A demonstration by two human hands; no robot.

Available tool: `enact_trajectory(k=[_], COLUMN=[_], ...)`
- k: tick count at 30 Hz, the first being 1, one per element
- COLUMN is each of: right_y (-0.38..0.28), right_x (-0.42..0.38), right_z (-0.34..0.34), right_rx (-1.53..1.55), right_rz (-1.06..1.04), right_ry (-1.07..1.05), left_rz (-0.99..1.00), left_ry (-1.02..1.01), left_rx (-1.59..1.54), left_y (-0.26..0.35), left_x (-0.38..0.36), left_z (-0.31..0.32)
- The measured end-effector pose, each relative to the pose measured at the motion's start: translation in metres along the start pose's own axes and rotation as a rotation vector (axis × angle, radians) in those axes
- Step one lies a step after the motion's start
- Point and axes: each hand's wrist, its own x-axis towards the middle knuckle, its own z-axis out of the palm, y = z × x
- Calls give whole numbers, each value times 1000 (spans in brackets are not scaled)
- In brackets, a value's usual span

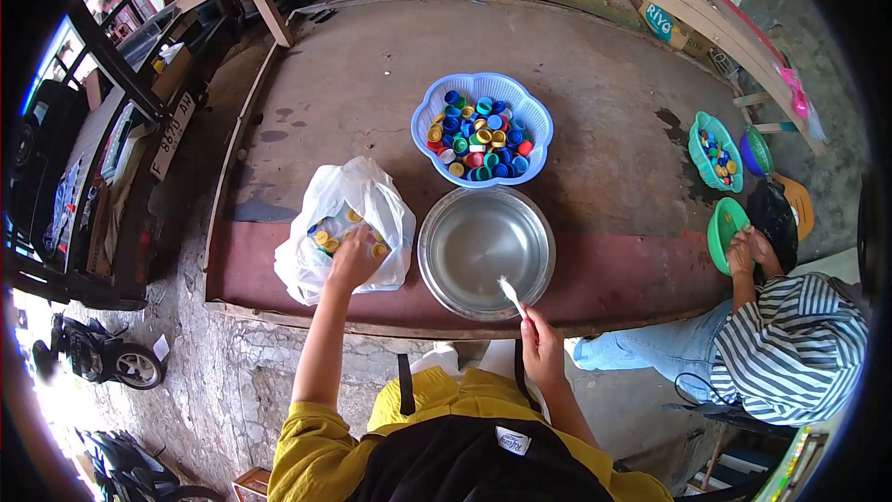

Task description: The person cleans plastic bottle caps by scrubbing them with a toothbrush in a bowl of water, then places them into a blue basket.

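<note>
My left hand (356,262) reaches into a white plastic bag (376,188) of bottle caps (327,240), mostly yellow with a few blue. Its fingertips are down among the caps, so I cannot see whether they grip one. In my right hand (541,346) is a white toothbrush (511,296), bristles up, held by the handle over the near rim of a metal basin (429,265). The basin holds what looks like clear water. Just behind it stands a blue plastic basket (423,121) full of blue, yellow, green and red bottle caps.
At the right, a person in a striped shirt (790,344) works with both hands at a green bowl (717,232). Beside it are a turquoise basket (697,144) of caps and a black plastic bag (773,218). A wooden rail (269,14) borders the brown table (353,56).
</note>
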Motion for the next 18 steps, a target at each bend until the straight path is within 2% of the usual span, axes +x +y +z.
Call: enact_trajectory(k=[2,5,8,11,12,14,15,17,18], right_y=[7,4,6,9,8,5,3,-6,-19], right_x=[-3,-1,2,4,7,12,17,42,59], right_z=[0,-4,-1,3,4,8,13,31,40], right_rx=[-34,-28,-19,7,52,140,182,271,276], right_rz=[20,30,-22,-48,2,103,80,35,-16], right_ry=[-6,-10,4,35,21,-8,-22,-55,-84], left_rz=[-49,165,239,163,93,100,99,-154,-124], left_ry=[-19,110,179,135,93,158,188,147,442], left_rx=[-75,-66,-80,-227,-106,-52,-24,-454,-244], left_y=[24,28,29,14,12,24,34,57,50], left_x=[-4,-1,12,18,16,-2,-16,-45,-57], left_z=[4,27,41,53,50,24,5,-40,-42])
